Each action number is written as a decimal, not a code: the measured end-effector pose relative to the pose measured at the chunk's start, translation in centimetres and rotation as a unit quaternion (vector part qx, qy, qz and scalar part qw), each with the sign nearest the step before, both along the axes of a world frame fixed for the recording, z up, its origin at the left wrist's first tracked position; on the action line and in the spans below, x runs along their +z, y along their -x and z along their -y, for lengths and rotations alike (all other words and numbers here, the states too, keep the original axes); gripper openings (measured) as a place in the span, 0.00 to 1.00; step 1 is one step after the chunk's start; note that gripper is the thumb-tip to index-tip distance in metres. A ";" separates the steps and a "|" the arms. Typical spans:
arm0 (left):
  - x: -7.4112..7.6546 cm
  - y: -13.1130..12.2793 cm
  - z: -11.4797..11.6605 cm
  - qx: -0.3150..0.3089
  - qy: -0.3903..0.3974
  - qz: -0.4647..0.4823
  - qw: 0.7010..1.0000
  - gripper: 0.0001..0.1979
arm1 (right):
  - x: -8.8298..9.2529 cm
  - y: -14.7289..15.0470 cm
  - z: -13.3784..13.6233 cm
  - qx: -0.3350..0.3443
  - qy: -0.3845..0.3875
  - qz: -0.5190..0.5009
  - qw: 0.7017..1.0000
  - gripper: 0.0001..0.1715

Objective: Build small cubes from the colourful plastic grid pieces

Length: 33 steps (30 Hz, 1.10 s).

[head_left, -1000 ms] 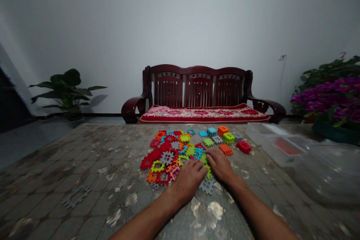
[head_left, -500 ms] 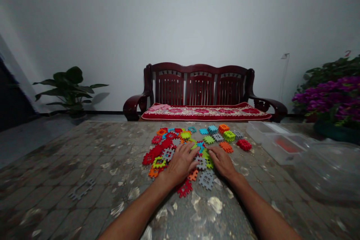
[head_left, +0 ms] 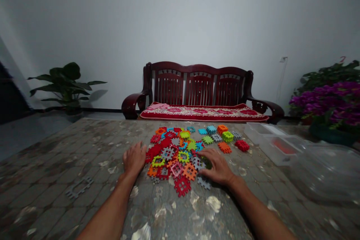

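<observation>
Toothed plastic building tiles lie in a loose, colourful pile. My left hand (head_left: 135, 158) rests palm down at the pile's left edge, fingers stretched forward beside the red tiles (head_left: 153, 152); it grips nothing. On the other side, my right hand (head_left: 217, 165) reaches in with thumb and fingers spread around a grey tile (head_left: 198, 163); whether it touches that tile I cannot tell. Below its thumb lies another grey tile (head_left: 204, 183). A red window tile (head_left: 182, 186), an orange tile (head_left: 189, 171) and a yellow-green frame tile (head_left: 183, 157) lie between the hands.
Small tile stacks, among them a yellow-green stack (head_left: 227, 136) and a red stack (head_left: 242, 145), stand behind my right hand. Clear plastic boxes (head_left: 274, 146) and a transparent lid (head_left: 329, 168) sit at right. A grey frame piece (head_left: 80, 188) lies at left.
My left hand has moved left off the pile to its edge, uncovering the middle tiles. My right hand has shifted left and nearer, with its thumb spread from the fingers.
</observation>
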State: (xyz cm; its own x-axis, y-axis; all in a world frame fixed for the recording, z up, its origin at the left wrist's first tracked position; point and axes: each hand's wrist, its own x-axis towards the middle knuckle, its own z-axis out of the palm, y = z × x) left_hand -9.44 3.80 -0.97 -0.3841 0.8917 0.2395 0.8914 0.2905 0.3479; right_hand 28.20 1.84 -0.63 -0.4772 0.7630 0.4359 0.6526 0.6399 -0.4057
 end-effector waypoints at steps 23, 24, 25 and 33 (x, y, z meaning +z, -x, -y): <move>-1.4 0.4 -1.2 -0.043 0.037 -0.058 0.997 0.23 | -1.8 -7.3 -2.8 -0.181 0.032 -0.069 0.980 0.34; -1.5 0.4 -1.3 -0.042 0.039 -0.060 0.997 0.23 | -1.9 -7.4 -2.8 -0.182 0.033 -0.068 0.980 0.35; -1.6 0.5 -1.4 -0.041 0.039 -0.062 0.996 0.24 | -2.0 -7.5 -2.9 -0.182 0.033 -0.068 0.980 0.37; -1.7 0.5 -1.5 -0.045 0.036 -0.061 0.996 0.24 | -0.3 -6.5 -1.8 -0.244 0.012 0.006 0.970 0.34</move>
State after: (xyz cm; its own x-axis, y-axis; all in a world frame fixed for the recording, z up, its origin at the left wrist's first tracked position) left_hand -9.98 5.26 -2.67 -0.2746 0.9376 0.2133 0.9492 0.2289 0.2160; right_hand 34.72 3.62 -0.89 -0.0617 0.9091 0.4119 0.8805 0.2439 -0.4065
